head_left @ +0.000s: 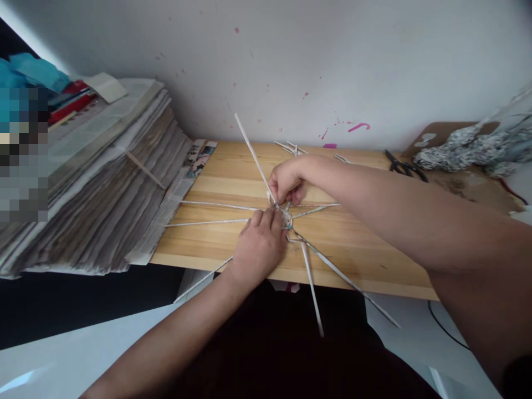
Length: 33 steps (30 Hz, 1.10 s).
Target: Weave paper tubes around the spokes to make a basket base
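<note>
A small round woven centre (287, 219) of rolled paper lies on the wooden tabletop, and thin rolled-paper sticks spread out from it on several sides. My left hand (260, 241) rests over its left side, fingers bent and pressed together on it, hiding part of the weave. Just above, my right hand (287, 180) is closed in a pinch at the base of a white paper stick (251, 147) that slants up to the left. Another paper stick (347, 280) runs past the front edge, lower right, and a bent white one (312, 291) hangs over that edge.
A tall stack of newspapers (112, 183) stands at the left. Short paper sticks (291, 147) lie near the wall. Black-handled scissors (405, 166) sit at the back right, close to a bundle of grey-and-white twisted paper (453, 148). The wooden table (233, 172) has its front edge close to my body.
</note>
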Motion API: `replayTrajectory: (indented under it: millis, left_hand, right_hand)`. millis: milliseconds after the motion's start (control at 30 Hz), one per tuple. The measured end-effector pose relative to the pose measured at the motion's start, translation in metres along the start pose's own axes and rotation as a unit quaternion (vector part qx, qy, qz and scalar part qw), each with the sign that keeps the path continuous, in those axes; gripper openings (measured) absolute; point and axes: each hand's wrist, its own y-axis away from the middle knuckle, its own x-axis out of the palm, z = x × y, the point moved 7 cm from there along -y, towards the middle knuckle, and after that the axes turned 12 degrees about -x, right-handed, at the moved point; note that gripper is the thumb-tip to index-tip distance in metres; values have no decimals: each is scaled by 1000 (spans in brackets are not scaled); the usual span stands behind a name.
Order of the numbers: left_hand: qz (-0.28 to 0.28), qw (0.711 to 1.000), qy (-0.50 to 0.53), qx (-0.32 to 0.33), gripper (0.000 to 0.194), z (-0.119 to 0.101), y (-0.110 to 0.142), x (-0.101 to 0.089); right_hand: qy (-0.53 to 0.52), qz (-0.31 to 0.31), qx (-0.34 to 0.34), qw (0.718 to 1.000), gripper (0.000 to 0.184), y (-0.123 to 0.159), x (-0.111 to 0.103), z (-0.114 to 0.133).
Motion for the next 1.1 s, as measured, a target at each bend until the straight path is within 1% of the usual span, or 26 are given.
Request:
replayTrajectory:
  millis: [67,233,333,400,467,567,733,833,933,1000,1100]
  left_hand:
    - [-4,1000,2,1,42,0,0,0]
    - [-3,1000,7,-7,39,0,0,-1]
    - [-4,1000,12,-16,38,1,0,-3]
    - [-3,1000,15,-20,39,1,0,-4]
    - [-2,1000,18,-20,40,1,0,-4]
    - [-2,1000,17,-20,40,1,0,-3]
    - [1,1000,9,-18,40,1,0,-3]
    - [6,1000,6,-24,40,2,0,-4]
    - [18,999,2,-26,42,1,-1,-4]
    - [18,1000,-1,-24,42,1,-1,-5]
    - [11,1000,-4,-22,40,1,0,-5]
  right_hand:
    - [22,19,15,999,35,-1,2,0]
    - [71,7,31,997,26,7,1,15]
    - [100,-15,49,994,20,16,1,24]
    - [101,-36,37,994,17,20,2,29]
    - [88,-45,4,995,16,24,5,31]
    - [74,-53,-43,995,16,28,8,29]
    - [91,-80,-86,989,18,31,9,25]
    - [81,-104,-95,987,18,31,9,19]
    - [29,-115,-104,987,16,28,11,9]
    - [-6,-112,-103,988,14,24,11,3]
    - [-21,-102,-81,991,14,18,10,-4]
